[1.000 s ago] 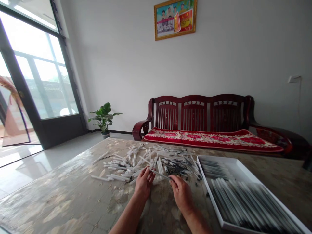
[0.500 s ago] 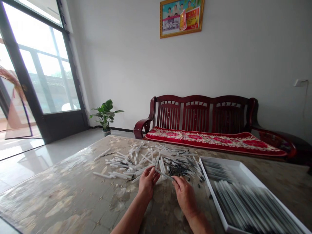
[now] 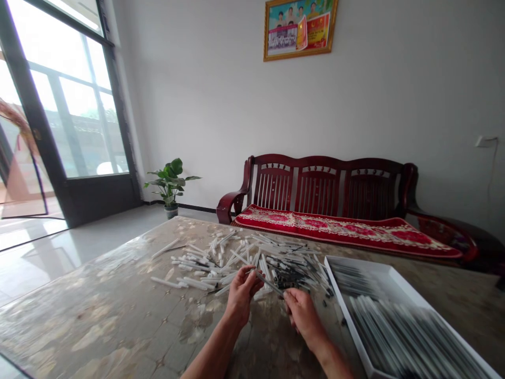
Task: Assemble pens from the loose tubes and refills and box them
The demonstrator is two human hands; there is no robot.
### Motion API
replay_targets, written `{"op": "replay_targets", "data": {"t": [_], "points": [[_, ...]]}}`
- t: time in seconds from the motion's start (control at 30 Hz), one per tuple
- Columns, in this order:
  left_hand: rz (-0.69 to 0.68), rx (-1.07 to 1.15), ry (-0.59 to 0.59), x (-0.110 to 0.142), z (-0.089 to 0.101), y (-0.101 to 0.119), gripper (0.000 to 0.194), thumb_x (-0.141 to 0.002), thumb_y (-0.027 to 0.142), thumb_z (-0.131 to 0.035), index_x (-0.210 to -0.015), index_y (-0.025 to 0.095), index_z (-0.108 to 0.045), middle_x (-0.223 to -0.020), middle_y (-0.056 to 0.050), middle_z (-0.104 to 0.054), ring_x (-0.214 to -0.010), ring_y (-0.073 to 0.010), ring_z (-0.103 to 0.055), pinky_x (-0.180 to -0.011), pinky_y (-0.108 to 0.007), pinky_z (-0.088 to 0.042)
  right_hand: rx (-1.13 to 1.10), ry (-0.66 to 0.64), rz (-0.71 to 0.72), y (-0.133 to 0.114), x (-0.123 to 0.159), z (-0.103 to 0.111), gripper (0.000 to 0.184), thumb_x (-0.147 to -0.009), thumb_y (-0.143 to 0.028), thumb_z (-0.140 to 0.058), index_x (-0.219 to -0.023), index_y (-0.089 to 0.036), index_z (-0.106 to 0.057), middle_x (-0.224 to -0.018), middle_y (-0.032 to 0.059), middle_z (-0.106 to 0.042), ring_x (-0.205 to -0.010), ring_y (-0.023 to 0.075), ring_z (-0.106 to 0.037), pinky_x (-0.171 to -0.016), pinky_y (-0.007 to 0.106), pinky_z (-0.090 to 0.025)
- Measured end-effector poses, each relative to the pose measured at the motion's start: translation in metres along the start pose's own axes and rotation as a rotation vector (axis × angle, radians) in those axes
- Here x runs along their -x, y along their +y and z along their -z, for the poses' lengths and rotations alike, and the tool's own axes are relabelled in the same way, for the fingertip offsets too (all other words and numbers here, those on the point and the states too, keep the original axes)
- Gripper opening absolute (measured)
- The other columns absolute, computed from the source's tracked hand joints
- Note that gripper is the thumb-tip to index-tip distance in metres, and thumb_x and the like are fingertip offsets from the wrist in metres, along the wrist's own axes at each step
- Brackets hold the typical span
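My left hand (image 3: 242, 293) and my right hand (image 3: 302, 314) are raised just above the marble table (image 3: 98, 310), fingers pinched on the two ends of one thin white pen (image 3: 269, 284) that spans the gap between them. Right beyond my fingers lies a spread heap of white pen barrels, caps and dark refills (image 3: 244, 263). A white tray (image 3: 369, 347) at my right holds rows of finished pens with dark tips.
A dark red wooden bench (image 3: 335, 195) with a red patterned cushion stands behind the table. A potted plant (image 3: 170, 184) sits on the floor by a glass door (image 3: 59, 116) at left. A framed picture (image 3: 300, 29) hangs on the wall.
Both hands have lifted slightly and drawn a little closer together, still on the same pen. The camera has shifted a bit to the left.
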State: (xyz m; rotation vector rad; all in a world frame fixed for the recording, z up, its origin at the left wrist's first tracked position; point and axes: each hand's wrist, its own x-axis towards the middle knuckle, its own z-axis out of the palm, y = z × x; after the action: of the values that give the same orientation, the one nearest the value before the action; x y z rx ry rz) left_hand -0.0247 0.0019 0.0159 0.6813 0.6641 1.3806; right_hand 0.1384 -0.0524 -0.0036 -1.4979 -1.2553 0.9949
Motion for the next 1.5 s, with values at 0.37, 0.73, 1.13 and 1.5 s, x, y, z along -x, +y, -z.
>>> {"op": "replay_targets", "data": {"t": [0.37, 0.73, 1.13, 1.5], "points": [[0.023, -0.009, -0.063, 0.001, -0.002, -0.006, 0.052, -0.058, 0.039, -0.089, -0.098, 0.017, -0.063, -0.082, -0.004, -0.074, -0.075, -0.0172, -0.072, -0.066, -0.025, -0.056, -0.017, -0.207, -0.117, -0.013, 0.004, 0.015, 0.036, -0.075, -0.054, -0.057, -0.084, -0.02, -0.056, -0.058, -0.0059, -0.058, -0.039, 0.0076, -0.049, -0.035, 0.016, -0.028], [0.117, -0.044, 0.033, -0.01, 0.002, -0.012, 0.026, -0.085, 0.028, -0.066, -0.109, 0.02, -0.062, -0.099, -0.009, -0.074, -0.08, -0.0175, -0.074, -0.064, -0.024, -0.056, 0.26, 0.085, 0.024, -0.036, -0.007, 0.039, 0.014, -0.08, -0.026, -0.055, -0.079, -0.016, -0.066, -0.068, -0.0036, -0.061, -0.067, 0.011, -0.056, -0.06, 0.019, -0.039], [0.028, -0.167, 0.19, -0.013, 0.005, -0.005, 0.046, -0.06, 0.045, -0.072, -0.095, 0.017, -0.066, -0.079, -0.004, -0.071, -0.064, -0.0162, -0.065, -0.054, -0.025, -0.047, 0.89, 0.591, -0.124, -0.018, 0.071, 0.188, 0.021, -0.083, -0.023, -0.05, -0.074, -0.019, -0.068, -0.078, 0.0061, -0.07, -0.078, 0.0209, -0.063, -0.063, 0.026, -0.035], [-0.221, -0.625, 0.21, -0.016, 0.018, -0.002, 0.035, -0.075, 0.047, -0.054, -0.095, 0.021, -0.067, -0.088, -0.008, -0.075, -0.078, -0.0255, -0.07, -0.061, -0.032, -0.05, 1.183, 0.642, -0.283, 0.016, 0.104, 0.211, 0.025, -0.086, -0.03, -0.05, -0.067, -0.026, -0.066, -0.073, 0.0051, -0.071, -0.071, 0.0232, -0.067, -0.054, 0.029, -0.032]]}}
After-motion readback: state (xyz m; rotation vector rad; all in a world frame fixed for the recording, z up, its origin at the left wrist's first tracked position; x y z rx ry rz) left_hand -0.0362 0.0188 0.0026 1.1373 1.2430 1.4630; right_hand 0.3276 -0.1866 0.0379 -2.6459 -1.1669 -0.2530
